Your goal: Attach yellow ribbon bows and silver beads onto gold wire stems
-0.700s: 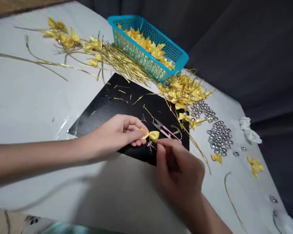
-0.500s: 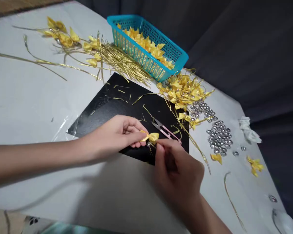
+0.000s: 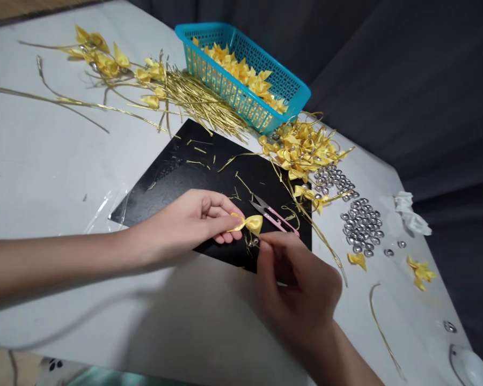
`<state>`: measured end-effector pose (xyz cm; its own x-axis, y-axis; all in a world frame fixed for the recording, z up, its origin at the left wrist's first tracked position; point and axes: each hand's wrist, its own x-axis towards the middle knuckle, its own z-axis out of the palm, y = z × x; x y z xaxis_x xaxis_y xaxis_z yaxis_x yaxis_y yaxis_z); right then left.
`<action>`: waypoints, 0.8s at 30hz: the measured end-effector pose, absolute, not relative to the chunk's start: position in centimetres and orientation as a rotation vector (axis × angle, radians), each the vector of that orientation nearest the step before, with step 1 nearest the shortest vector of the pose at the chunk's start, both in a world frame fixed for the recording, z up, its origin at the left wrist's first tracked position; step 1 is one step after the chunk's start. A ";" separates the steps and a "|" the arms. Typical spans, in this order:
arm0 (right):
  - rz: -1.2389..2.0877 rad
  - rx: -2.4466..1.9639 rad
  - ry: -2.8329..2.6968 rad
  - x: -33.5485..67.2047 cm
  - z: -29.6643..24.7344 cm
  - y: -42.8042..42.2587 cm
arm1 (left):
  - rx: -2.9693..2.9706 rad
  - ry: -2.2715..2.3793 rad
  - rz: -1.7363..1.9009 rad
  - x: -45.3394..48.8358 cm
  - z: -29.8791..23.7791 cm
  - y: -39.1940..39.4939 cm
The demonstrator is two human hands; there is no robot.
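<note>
A small yellow satin bow (image 3: 253,224) is pinched by one loop between the thumb and fingers of my left hand (image 3: 209,217). Just below the bow, a silver bead (image 3: 253,242) shows beside short gold strands. My right hand (image 3: 300,273) is closed in a pinch at the bow's lower right; whatever lies between its fingertips is too small to make out. Both hands are over a black board (image 3: 165,182). Pink-handled thread snips (image 3: 274,215) lie on the board just beyond the bow, among gold cord scraps.
A blue basket (image 3: 225,72) of yellow ribbon pieces stands at the back, beside a bundle of gold cords (image 3: 205,102). Finished-looking bows (image 3: 306,147) are heaped right of it. Silver beads (image 3: 362,228) lie in piles at right, near a crumpled white piece (image 3: 411,213).
My right hand has shifted slightly right and down from the bow. The bead below the bow shows more clearly. My left hand keeps its hold with little movement.
</note>
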<state>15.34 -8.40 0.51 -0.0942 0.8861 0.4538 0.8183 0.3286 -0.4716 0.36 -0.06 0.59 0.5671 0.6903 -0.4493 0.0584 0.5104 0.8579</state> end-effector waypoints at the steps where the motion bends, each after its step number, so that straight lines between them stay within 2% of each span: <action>1: 0.140 -1.504 -1.918 15.3 0.5 -8.4 | 0.975 0.908 0.448 0.4 0.6 -0.1; 14: 0.088 -1.533 -1.944 15.1 0.4 -8.5 | 0.997 0.885 0.436 0.4 0.5 -0.1; 24: 0.040 -1.564 -1.994 15.1 0.0 -8.9 | 1.246 0.789 0.402 0.0 -0.4 0.0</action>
